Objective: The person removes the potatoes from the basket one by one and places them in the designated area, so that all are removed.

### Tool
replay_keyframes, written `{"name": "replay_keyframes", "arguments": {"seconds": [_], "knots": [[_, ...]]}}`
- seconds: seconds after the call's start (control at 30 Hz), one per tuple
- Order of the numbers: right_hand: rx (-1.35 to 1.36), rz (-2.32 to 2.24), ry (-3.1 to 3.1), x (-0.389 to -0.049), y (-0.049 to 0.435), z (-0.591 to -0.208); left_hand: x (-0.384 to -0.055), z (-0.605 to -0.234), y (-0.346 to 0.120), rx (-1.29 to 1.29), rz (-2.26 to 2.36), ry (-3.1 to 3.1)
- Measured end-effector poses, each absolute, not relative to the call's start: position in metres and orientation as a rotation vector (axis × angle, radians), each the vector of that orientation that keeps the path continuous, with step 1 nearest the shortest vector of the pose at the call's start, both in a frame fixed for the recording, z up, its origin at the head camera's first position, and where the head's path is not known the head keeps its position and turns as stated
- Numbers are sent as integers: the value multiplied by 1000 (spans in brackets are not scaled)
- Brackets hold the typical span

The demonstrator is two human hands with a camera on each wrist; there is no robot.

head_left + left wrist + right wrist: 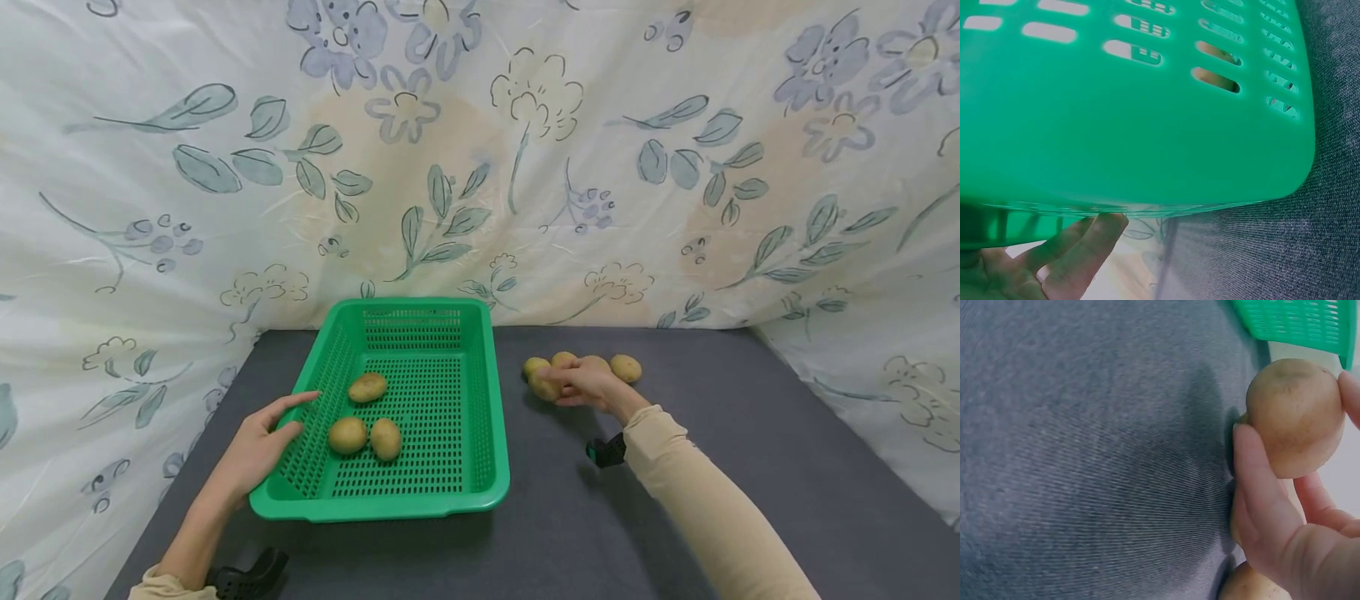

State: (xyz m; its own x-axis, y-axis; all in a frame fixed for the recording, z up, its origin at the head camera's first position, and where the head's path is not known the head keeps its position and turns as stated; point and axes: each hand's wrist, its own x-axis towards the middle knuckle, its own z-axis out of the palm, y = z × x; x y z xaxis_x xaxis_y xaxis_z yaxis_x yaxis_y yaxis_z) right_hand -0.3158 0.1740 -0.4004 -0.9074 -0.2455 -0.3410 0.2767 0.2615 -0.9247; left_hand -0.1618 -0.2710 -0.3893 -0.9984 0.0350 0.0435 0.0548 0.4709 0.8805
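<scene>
My right hand [594,383] pinches a potato [1294,415] between thumb and fingers, to the right of the green basket [501,450]. The right wrist view shows that potato raised off the dark cloth. Several other potatoes lie behind and beside this hand, one potato [626,368] at the far right of the group; some are partly hidden by the hand. My left hand [255,450] holds the left rim of the basket, with fingers [1088,256] seen against its outer side. Inside the basket are three potatoes: one [367,387] farther back, two [348,436] side by side nearer me.
A dark grey cloth [555,525] covers the table. Flower-patterned sheeting [450,192] hangs behind the table and along its sides. The basket has perforated walls and stands close to the back sheeting.
</scene>
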Motion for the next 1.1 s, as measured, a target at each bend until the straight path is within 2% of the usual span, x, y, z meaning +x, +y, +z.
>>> {"name": "replay_keyframes", "arguments": {"seconds": [1.1], "knots": [[3,-1395,2291,-310,159,-405,-162,-388,-271,-115,-1505,-2713]]}}
